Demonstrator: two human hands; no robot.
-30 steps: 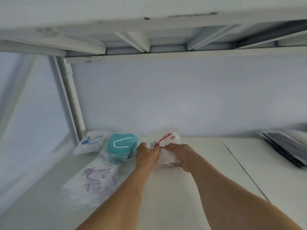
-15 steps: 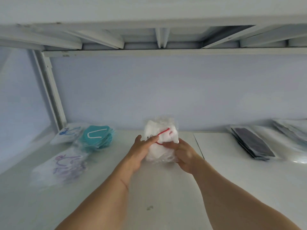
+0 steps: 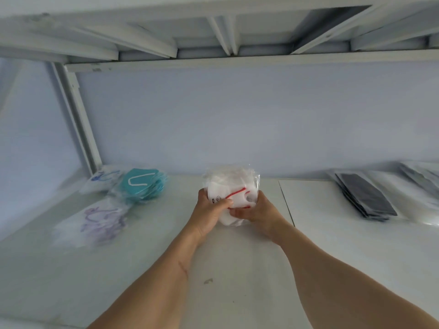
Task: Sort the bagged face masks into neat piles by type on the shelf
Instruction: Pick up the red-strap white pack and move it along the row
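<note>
A stack of bagged white masks with red ear loops (image 3: 234, 186) stands tilted up at the middle of the white shelf (image 3: 166, 269). My left hand (image 3: 209, 210) grips its left side and my right hand (image 3: 257, 211) grips its lower right side. To the left lie a pile of teal masks (image 3: 142, 186), white masks with blue loops (image 3: 104, 179) behind it near the post, and white masks with purple loops (image 3: 99, 222) in front. Black masks in clear bags (image 3: 365, 195) lie stacked at the right.
A white upright post (image 3: 78, 119) rises at the back left. The shelf above (image 3: 213, 32) hangs low overhead. More clear-bagged dark masks (image 3: 420, 179) sit at the far right edge. A seam (image 3: 286, 203) splits the shelf surface into two panels.
Both hands lifted the red-loop stack off the shelf beside the teal pile, brought it toward the shelf's middle and closed more firmly round it. The view swung right, revealing the black masks.
</note>
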